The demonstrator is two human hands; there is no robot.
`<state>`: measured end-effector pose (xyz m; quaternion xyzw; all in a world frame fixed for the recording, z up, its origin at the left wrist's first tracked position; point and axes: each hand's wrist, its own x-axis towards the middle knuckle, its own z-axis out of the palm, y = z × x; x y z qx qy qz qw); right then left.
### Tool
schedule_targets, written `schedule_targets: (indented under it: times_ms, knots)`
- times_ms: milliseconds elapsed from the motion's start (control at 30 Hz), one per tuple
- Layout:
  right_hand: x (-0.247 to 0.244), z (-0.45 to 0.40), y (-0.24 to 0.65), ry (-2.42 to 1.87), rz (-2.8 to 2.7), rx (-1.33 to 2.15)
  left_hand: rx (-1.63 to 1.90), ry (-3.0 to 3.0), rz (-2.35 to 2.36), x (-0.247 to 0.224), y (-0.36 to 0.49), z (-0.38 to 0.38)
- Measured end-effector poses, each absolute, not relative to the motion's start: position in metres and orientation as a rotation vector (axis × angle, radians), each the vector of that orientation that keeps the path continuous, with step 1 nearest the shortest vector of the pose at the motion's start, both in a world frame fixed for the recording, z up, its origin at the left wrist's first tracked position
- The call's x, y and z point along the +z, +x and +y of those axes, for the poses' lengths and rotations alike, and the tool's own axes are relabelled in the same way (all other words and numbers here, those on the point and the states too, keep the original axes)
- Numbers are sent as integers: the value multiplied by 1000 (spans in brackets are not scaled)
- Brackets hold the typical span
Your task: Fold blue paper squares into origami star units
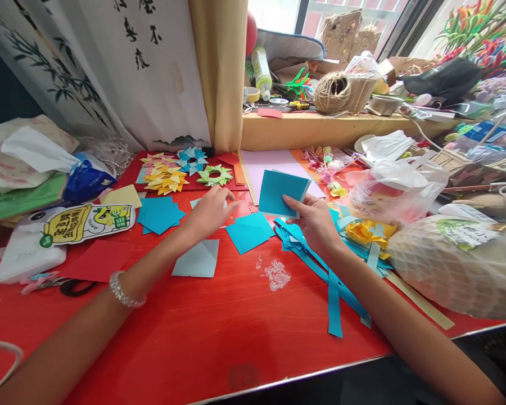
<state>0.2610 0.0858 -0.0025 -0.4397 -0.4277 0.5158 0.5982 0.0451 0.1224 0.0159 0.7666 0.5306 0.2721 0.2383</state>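
Note:
My right hand (316,222) pinches a small stack of blue paper squares (280,193), thumb on top, above the red table (244,315). My left hand (213,211) is over a pale paper piece that it partly hides; its fingers are slightly apart and bent, and I see nothing held in them. Between the hands lie blue squares (249,232). A pale blue square (197,259) rests below my left hand, and more blue squares (159,214) lie to its left. Blue strips (307,256) are heaped under my right hand and forearm.
Folded paper rings in yellow (165,179), blue (191,160) and green (215,175) sit at the back. Red paper (103,260) and black scissor handles (76,288) are at the left. Plastic bags (398,180) and a netted bundle (451,270) crowd the right. Twine (331,93) stands on the ledge.

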Motion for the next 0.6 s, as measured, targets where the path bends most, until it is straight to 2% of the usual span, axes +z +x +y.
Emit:
schedule_targets:
  times_ms: [133, 267, 467, 600]
  knots:
    - [-5, 79, 253, -1029, -1061, 1251, 879, 1955, 1248, 36, 49, 112]
    - [-4, 73, 244, -1091, -1147, 1342, 906, 1872, 1104, 34, 54, 107]
    - [-6, 76, 248, -1051, -1116, 1321, 999, 1816, 1239, 37, 41, 114]
    - [-7, 82, 258, -1009, -1033, 1117, 790, 1874, 1455, 36, 33, 121]
